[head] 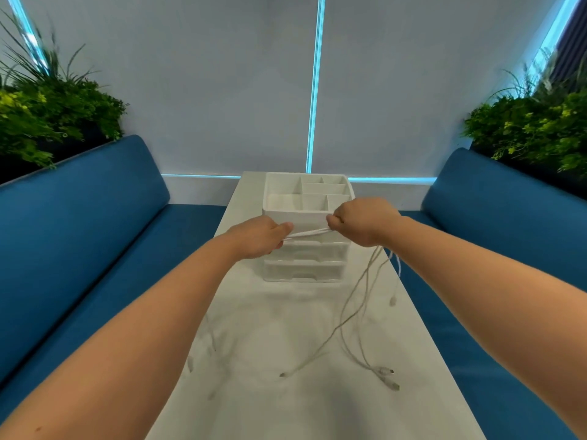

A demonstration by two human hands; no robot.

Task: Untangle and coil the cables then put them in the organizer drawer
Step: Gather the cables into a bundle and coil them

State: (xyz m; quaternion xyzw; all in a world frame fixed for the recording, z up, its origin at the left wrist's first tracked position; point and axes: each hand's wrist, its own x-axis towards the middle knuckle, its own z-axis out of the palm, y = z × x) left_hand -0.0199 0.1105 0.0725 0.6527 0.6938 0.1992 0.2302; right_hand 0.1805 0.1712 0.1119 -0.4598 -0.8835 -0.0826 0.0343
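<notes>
Showing both hands raised above a white tabletop, with a short stretch of white cables pulled taut between them. Left hand: fingers curled round the near end of the taut stretch, thumb on top. Right hand: fingers closed in a fist round the other end, held just in front of the upper edge of the organizer. From below the right hand several thin strands hang down in loose curves to the tabletop, crossing one another on the way; their plug ends lie near the right side of the surface, one more plug hangs in mid-air beside the right forearm, and another lies nearer the middle. Fainter strands and plugs also lie on the left part of the tabletop, too blurred to count.

The organizer is a white plastic unit standing at the far end of the tabletop, behind the hands. Its open top is divided into several compartments, and stacked drawers with recessed pulls face the viewer; the lowest drawer is seen pushed in. Whether the upper drawers are shut cannot be told, since the hands cover them.

No brand, label or writing can be read on any item. Blue bench cushions flank the tabletop on both sides, with green plants behind them.
</notes>
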